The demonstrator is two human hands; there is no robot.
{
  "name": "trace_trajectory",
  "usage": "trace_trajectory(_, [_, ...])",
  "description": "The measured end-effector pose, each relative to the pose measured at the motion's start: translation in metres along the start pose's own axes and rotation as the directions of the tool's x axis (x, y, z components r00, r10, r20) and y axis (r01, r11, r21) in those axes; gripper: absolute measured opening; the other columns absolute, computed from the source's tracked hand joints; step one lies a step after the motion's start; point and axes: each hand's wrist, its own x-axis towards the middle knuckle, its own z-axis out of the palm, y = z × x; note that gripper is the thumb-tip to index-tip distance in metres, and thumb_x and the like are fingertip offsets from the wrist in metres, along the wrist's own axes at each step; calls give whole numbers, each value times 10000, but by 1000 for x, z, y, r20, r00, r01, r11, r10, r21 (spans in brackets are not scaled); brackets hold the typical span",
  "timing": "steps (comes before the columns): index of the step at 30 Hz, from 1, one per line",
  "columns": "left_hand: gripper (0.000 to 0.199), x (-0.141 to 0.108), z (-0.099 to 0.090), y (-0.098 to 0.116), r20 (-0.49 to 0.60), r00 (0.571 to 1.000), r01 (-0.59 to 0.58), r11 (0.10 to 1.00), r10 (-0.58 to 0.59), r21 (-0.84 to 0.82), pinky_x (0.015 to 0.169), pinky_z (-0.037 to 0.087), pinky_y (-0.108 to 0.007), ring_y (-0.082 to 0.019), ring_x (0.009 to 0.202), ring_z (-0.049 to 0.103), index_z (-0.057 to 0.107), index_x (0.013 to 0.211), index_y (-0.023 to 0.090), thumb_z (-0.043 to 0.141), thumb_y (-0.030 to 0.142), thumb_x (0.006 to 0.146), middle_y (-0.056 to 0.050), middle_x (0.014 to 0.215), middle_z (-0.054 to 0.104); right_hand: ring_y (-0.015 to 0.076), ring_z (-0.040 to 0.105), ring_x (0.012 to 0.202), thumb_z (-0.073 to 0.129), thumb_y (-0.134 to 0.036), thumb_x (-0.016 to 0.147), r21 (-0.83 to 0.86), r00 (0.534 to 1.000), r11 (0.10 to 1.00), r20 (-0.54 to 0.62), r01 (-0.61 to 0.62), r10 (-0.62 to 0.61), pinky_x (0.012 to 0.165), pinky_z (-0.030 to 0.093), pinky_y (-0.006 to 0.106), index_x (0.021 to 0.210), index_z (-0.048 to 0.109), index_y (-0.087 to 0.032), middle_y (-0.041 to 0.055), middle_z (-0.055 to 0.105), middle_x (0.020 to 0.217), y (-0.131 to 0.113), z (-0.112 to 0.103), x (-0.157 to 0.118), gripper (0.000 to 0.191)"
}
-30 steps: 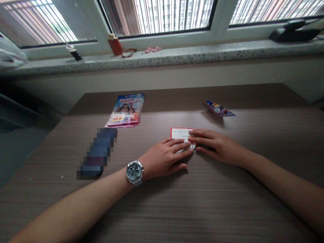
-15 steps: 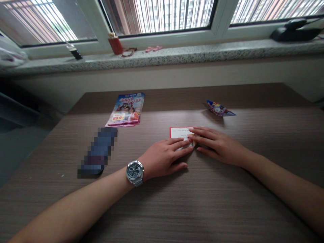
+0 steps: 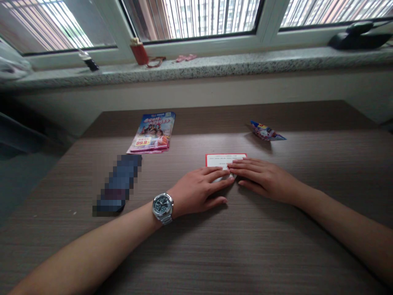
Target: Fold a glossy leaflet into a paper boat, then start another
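A white sheet of paper with a red border (image 3: 225, 158) lies on the wood-grain table (image 3: 196, 250) in front of me, its near part covered by my hands. My left hand (image 3: 202, 190), with a metal watch (image 3: 162, 206) on the wrist, rests flat on the paper's left side, fingers stretched out. From the right, my right hand (image 3: 264, 178) lays its extended fingers on the paper's right side. The fingertips of both hands come close together near the paper's middle. Whatever folds lie under the fingers are hidden.
A stack of colourful flyers (image 3: 155, 133) lies at the back left, with a blurred-out dark blue object (image 3: 119, 182) nearer me. A folded paper piece (image 3: 265, 132) stands at the back right. Behind the table runs a stone sill (image 3: 215, 67) holding a red container (image 3: 139, 52) and a black device (image 3: 359, 37).
My right hand's fingers have slid slightly down and drawn together, showing more of the paper's top edge. My left hand stays in place.
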Motion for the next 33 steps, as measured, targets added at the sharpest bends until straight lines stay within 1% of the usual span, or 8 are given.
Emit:
trace_trajectory(3, [529,-1,0,0,-7,1000,8,1000,-8,1,1135,467,-466,-290,1383,506,483,1504,250,520,481,1029,-118,1539,491,254,548,1382,574,-258,1012,5,1000,1000,10,-3,3,1191,409,512,1499,504,-261,76,598,1483,-1,0,0,492])
trace_trajectory(7, [503,-1,-2,0,-5,1000,16,1000,-16,6,1105,494,-464,-296,1348,540,526,1469,250,513,493,1029,-128,1524,493,260,532,1396,556,-247,1022,-7,999,1000,40,26,-26,1203,377,538,1515,487,-275,76,579,1500,-1,-1,0,499])
trace_trajectory(16, [487,-2,-7,-6,2,998,-66,998,66,-8,1102,505,-449,-303,1358,551,590,1422,264,556,511,1004,-150,1538,493,275,555,1374,584,-229,1005,19,999,999,5,44,-44,1188,397,548,1515,495,-293,79,599,1479,0,-1,0,522])
trace_trajectory(22, [478,-2,-8,-6,-1,998,-64,998,64,-28,1118,489,-457,-303,1368,550,609,1406,261,556,515,1004,-151,1536,504,285,537,1390,587,-231,1003,13,999,999,7,35,-36,1201,378,562,1510,504,-274,91,597,1481,0,0,-1,515])
trace_trajectory(24, [463,-1,-9,-7,-16,998,-58,997,57,-60,1110,498,-439,-286,1348,573,622,1375,241,564,508,1001,-143,1512,536,284,537,1390,601,-229,995,23,999,999,1,33,-33,1195,388,557,1508,507,-286,86,597,1481,0,0,-2,525])
trace_trajectory(28, [389,-1,-8,-9,-33,999,-3,993,-1,-118,1097,509,-378,-236,1312,610,623,1304,193,519,453,1034,-118,1466,591,281,543,1385,605,-225,991,25,999,999,-8,34,-34,1189,398,552,1513,499,-296,83,595,1484,1,1,-2,537])
trace_trajectory(31, [369,0,-7,-9,-24,1000,12,994,-15,-105,1101,504,-379,-235,1317,606,625,1288,201,495,447,1046,-107,1483,577,285,538,1389,598,-234,996,24,999,999,-6,35,-35,1193,393,555,1515,499,-285,93,595,1482,0,1,-3,531])
trace_trajectory(33, [404,0,-7,-7,-19,1000,-7,997,6,-73,1105,501,-397,-250,1320,600,614,1334,210,491,464,1045,-112,1490,567,287,529,1397,588,-241,1003,18,999,999,4,40,-40,1196,389,556,1512,503,-273,99,588,1488,0,0,-3,517])
